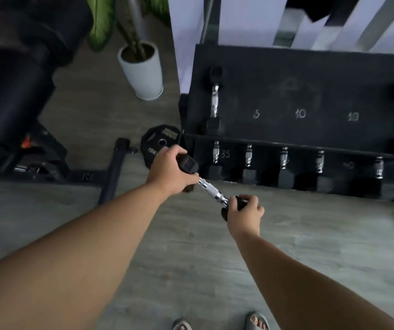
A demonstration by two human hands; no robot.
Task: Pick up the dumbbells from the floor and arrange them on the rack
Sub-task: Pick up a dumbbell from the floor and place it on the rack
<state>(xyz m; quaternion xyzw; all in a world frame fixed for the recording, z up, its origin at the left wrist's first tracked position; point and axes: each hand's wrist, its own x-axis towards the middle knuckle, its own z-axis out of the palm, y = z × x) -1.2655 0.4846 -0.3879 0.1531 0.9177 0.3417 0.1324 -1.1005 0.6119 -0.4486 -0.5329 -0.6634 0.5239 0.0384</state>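
Observation:
A small black hex dumbbell (211, 189) with a chrome handle hangs in the air in front of the black rack (310, 91). My left hand (167, 171) grips its far black head and my right hand (244, 214) grips its near head. The handle runs diagonally between them. On the rack's upper shelf one dumbbell (215, 101) lies at the far left, beside slots marked 5, 10 and 10. The lower shelf (286, 145) holds a row of several dumbbells with chrome handles.
A black weight plate (160, 141) leans against the rack's left end. A white pot with a plant (143, 70) stands behind it. A black bench frame (115, 172) and padded machine (12, 86) fill the left. My sandalled feet (219, 322) stand on grey floor.

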